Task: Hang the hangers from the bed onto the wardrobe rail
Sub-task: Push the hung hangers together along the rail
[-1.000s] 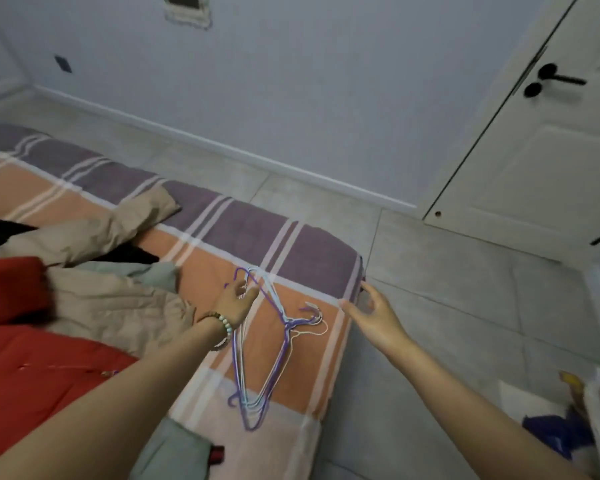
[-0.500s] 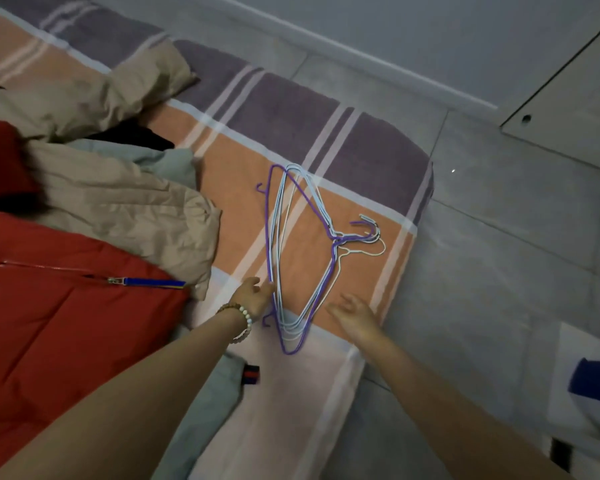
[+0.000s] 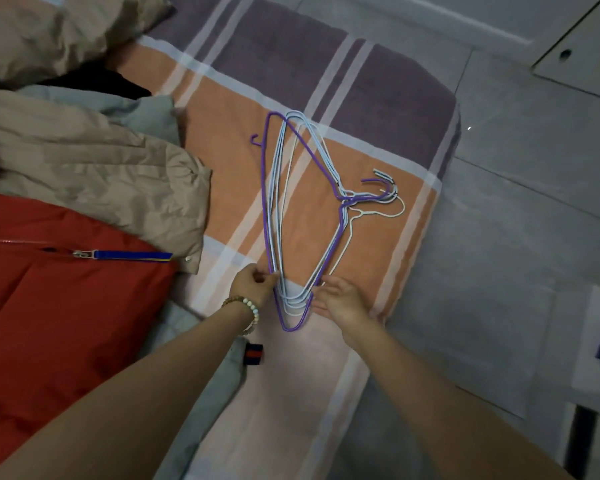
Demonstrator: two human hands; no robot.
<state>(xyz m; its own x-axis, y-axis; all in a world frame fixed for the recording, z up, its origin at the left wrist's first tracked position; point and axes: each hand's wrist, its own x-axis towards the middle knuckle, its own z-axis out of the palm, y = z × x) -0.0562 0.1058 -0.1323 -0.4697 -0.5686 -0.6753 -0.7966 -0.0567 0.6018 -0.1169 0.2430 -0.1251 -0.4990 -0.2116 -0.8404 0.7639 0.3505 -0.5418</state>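
The left hand (image 3: 253, 289) now pinched the near corner of the stacked purple, pale-blue and white wire hangers (image 3: 343, 201); the right hand (image 3: 340, 301), fingers spread, had reached its other side. The stack lay flat on the striped orange-and-purple bed (image 3: 378, 109), lifting barely begun.

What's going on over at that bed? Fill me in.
A person is gathering a stack of wire hangers on the bed. The left hand pinches the wires at the stack's near end, and the right hand is open at the other side of that end. The hangers lie flat on the striped cover, not yet lifted. A red jacket and a beige jacket lie to the left. No wardrobe rail is in view.
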